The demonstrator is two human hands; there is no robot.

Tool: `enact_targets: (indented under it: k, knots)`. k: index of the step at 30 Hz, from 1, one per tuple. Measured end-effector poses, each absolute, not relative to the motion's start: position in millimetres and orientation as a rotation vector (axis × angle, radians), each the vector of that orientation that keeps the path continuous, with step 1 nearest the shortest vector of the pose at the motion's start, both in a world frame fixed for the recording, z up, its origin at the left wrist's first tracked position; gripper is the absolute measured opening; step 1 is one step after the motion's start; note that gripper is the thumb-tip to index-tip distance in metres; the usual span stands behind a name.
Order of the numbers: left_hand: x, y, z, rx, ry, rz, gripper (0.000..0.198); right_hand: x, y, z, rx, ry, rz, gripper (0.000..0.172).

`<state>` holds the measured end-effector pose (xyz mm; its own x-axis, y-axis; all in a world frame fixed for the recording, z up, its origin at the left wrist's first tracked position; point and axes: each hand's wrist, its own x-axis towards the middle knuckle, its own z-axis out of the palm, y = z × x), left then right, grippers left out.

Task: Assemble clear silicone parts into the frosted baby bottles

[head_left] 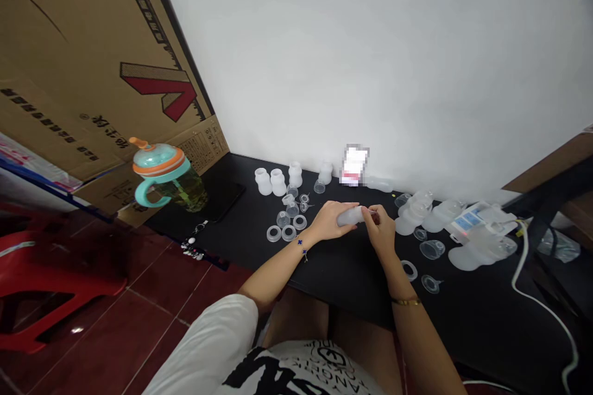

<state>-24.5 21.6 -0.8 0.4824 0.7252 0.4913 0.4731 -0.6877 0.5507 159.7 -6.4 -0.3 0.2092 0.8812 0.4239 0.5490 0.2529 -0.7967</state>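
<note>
A whitish translucent baby bottle (349,216) lies sideways between my hands above the black table. My left hand (331,220) is closed around its body from the left. At the bottle's right end the fingers of my right hand (380,231) are pinched on its top; what exactly they grip there is partly hidden. Left of my hands are several ring collars (288,232), clear domed caps (292,208) and small nipples (304,199). Near my right wrist lie a white ring (409,270), a clear dome (432,249) and a clear nipple (431,284).
Open white bottles (278,182) stand at the back of the black table (259,259). A blurred phone (354,165) leans on the wall. Assembled bottles (472,252) and a white cable (519,265) are at right. A lidded drink jug (173,182) and cardboard box (92,43) are at left.
</note>
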Motion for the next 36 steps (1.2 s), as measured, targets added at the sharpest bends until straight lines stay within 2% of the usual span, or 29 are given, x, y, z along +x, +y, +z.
enact_targets:
  k: [6, 11, 20, 28, 36]
  knots:
    - [-27.2, 17.0, 8.1, 2.019, 0.855, 0.891, 0.057, 158.8, -4.3, -1.0, -1.336, -1.340, 0.614, 0.047]
    - [-26.6, 16.1, 7.6, 1.946, 0.815, 0.862, 0.052, 157.6, -2.7, -1.9, -1.374, -1.344, 0.593, 0.053]
    - [-17.6, 13.4, -5.3, 2.436, 1.110, 0.855, 0.051, 160.4, 0.2, -5.1, -1.426, -1.358, 0.575, 0.048]
    - [-18.2, 12.5, -11.3, 2.920, 1.040, 0.901, 0.039, 159.8, 4.5, -19.1, -1.377, -1.269, 0.709, 0.042]
    - [-15.8, 8.0, -5.1, 3.053, 1.056, 0.944, 0.031, 156.6, 8.1, -25.0, -1.320, -1.088, 0.884, 0.040]
